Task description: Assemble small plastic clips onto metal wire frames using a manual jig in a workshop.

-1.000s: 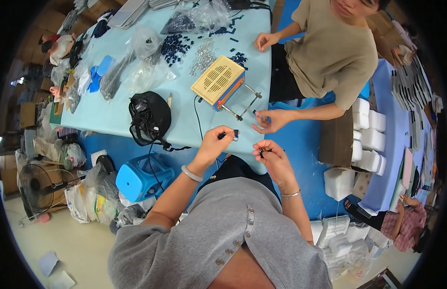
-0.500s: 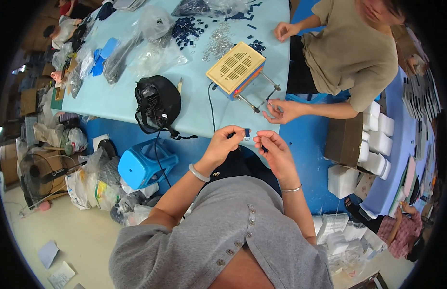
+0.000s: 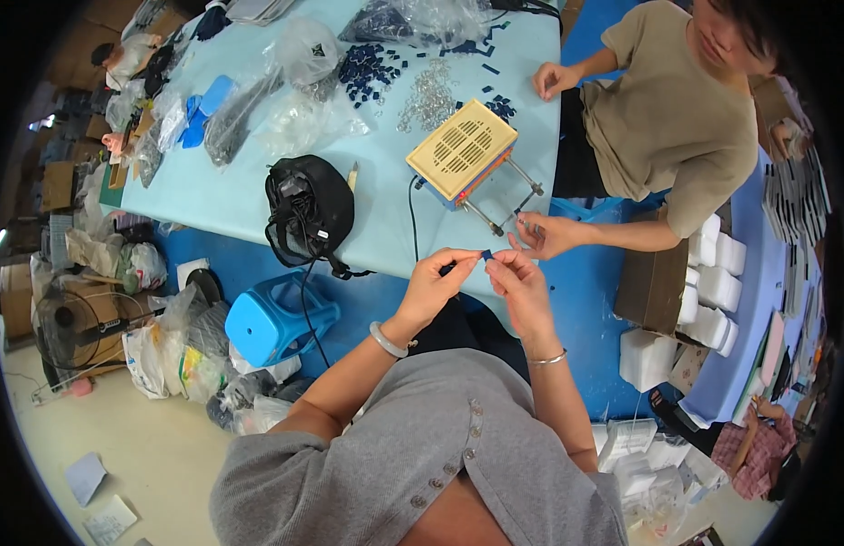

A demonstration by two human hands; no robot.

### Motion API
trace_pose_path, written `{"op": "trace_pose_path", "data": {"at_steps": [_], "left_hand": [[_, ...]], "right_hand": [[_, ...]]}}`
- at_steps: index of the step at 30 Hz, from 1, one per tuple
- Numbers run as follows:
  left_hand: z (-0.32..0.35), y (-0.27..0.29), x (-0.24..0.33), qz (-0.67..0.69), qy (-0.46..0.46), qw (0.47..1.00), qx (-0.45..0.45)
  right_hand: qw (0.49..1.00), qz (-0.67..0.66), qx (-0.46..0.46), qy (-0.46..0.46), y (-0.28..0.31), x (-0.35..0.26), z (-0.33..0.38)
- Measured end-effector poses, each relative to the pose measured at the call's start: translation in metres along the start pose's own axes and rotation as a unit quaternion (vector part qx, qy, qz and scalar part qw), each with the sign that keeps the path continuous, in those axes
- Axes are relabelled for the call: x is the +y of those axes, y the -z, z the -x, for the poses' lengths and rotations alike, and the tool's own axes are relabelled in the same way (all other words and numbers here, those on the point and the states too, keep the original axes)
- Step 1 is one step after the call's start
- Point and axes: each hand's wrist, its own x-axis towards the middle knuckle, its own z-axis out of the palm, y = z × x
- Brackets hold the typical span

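Note:
In front of my waist, just off the table's near edge, my left hand [image 3: 434, 284] and my right hand [image 3: 524, 289] meet fingertip to fingertip. Both are closed in a pinch on a small dark blue strip [image 3: 487, 256], which pokes up between the thumbs and forefingers. Fingers cover most of it. Beyond my hands, a cream-topped box-shaped device [image 3: 462, 148] with two metal rods stands on the table. Piles of small dark blue pieces [image 3: 367, 71] and of shiny little clear or metal parts [image 3: 429, 96] lie behind it.
A black bag [image 3: 311, 205] with cables sits at the table's near edge, its cord hanging past a blue stool [image 3: 274, 318]. Clear plastic bags [image 3: 303, 118] lie to the left. Across the corner a co-worker's hand [image 3: 549, 235] is close to the metal rods.
My hands have come together; the right fingertips now pinch the blue strip that the left held up apart. The view has shifted slightly, moving the table right and down.

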Motion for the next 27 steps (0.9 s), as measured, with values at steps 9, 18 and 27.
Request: {"op": "trace_pose_path", "data": {"at_steps": [9,18,27], "left_hand": [[-0.001,0.02,-0.005,0.016,0.071,0.997,-0.029],[0.002,0.018,-0.015,0.013,0.094,0.995,-0.038],[-0.001,0.016,-0.014,0.016,0.112,0.993,-0.045]], "right_hand": [[0.945,0.281,0.124,0.117,0.024,-0.008,-0.032],[0.913,0.326,0.209,0.132,0.058,0.002,-0.044],[0.809,0.51,0.179,0.23,0.062,-0.008,-0.087]]}}
